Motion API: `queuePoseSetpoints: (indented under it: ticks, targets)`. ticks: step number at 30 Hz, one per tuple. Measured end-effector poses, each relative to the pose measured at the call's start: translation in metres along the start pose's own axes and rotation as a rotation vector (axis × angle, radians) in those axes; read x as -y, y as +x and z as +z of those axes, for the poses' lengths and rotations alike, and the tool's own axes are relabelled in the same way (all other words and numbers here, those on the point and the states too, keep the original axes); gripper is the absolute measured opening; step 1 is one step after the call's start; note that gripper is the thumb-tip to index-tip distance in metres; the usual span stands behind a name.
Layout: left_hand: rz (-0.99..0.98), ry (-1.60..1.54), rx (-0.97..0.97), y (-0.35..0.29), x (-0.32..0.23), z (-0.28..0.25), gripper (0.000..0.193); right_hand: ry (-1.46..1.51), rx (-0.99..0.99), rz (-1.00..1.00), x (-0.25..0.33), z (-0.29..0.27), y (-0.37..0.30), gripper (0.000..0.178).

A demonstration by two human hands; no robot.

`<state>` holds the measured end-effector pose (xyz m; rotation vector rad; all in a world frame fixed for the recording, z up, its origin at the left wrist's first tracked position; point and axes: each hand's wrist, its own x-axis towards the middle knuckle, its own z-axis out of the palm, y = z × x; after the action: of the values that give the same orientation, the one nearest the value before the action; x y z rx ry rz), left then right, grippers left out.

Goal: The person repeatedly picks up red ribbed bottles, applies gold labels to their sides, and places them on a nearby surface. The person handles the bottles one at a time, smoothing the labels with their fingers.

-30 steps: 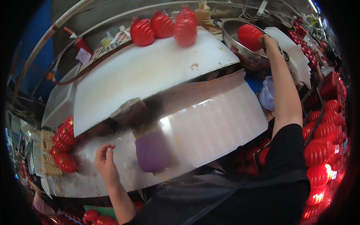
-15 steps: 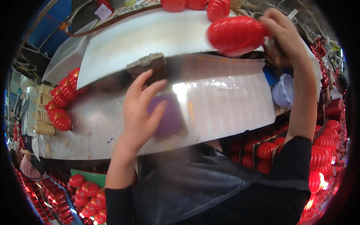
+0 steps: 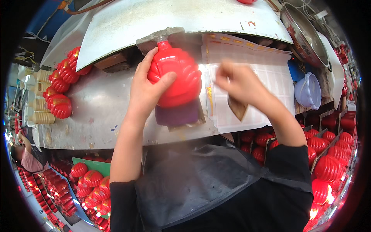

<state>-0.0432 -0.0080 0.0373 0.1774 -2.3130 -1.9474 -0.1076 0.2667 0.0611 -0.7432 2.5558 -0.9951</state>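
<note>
A glossy red, ribbed bottle [image 3: 181, 83] lies on the bench, its narrow neck pointing away from me against a grey clay-like block [image 3: 174, 31]. Beneath the bottle's near side is a purple pad [image 3: 174, 116]. My left hand [image 3: 148, 83] grips the bottle's left side, thumb over the top and fingers along the far edge. To the right, my right hand [image 3: 239, 83] is blurred and closed above a translucent sheet [image 3: 266, 104] with gold marks along its edges. A brown, flat, pointed tool [image 3: 237, 107] sticks out below that hand; its held end is hidden.
More red bottles [image 3: 60, 106] stand at the bench's left end near stacked cream cups [image 3: 42, 118]. A raised white board [image 3: 174, 15] spans the back. On the right are a lavender bucket [image 3: 308, 92] and a large metal pan [image 3: 305, 34]. Red bottles fill crates [image 3: 266, 141] below.
The red bottle that my right hand held at the back right now lies on the purple pad under my left hand. My right hand has come nearer, over the translucent sheet.
</note>
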Motion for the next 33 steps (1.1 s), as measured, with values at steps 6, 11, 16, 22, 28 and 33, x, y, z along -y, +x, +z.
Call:
queuePoseSetpoints:
  ticks: [6, 11, 16, 22, 28, 33]
  targets:
    - [0.031, -0.066, 0.02, 0.003, 0.011, -0.001, 0.086, -0.278, 0.203, -0.104, -0.042, 0.054, -0.122, 0.037]
    - [0.159, 0.116, -0.112, -0.005, 0.021, 0.003, 0.082, -0.337, 0.114, -0.168, -0.049, 0.06, -0.138, 0.028]
    - [0.272, 0.218, -0.215, -0.023, 0.027, 0.005, 0.07, -0.258, -0.059, 0.065, -0.05, 0.02, -0.106, 0.009]
    - [0.395, 0.402, -0.224, -0.034, 0.025, 0.007, 0.067, -0.457, -0.312, 0.067, -0.042, -0.026, -0.069, 0.012]
    - [0.37, 0.48, -0.256, -0.037, 0.029, 0.014, 0.067, -0.695, -0.365, -0.137, -0.043, -0.058, -0.014, 0.012]
    - [0.377, 0.482, -0.249, -0.034, 0.03, 0.014, 0.066, -0.739, -0.382, -0.269, -0.059, -0.033, 0.026, 0.017]
